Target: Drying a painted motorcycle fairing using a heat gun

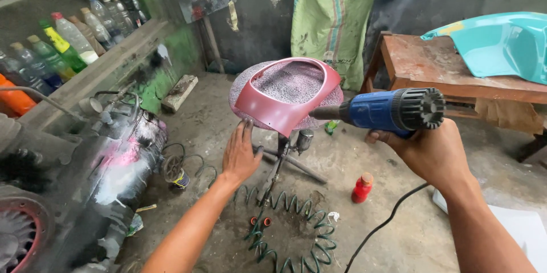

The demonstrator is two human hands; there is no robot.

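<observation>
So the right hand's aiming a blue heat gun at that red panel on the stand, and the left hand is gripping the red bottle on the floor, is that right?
Not quite. In the head view the left hand touches the lower edge of the red panel; the red bottle stands untouched on the floor. The right hand does aim the blue heat gun at the panel.

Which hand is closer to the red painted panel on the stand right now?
Left. The left hand touches the red panel at its lower edge; the right hand grips the blue heat gun off to the panel's right.
</observation>
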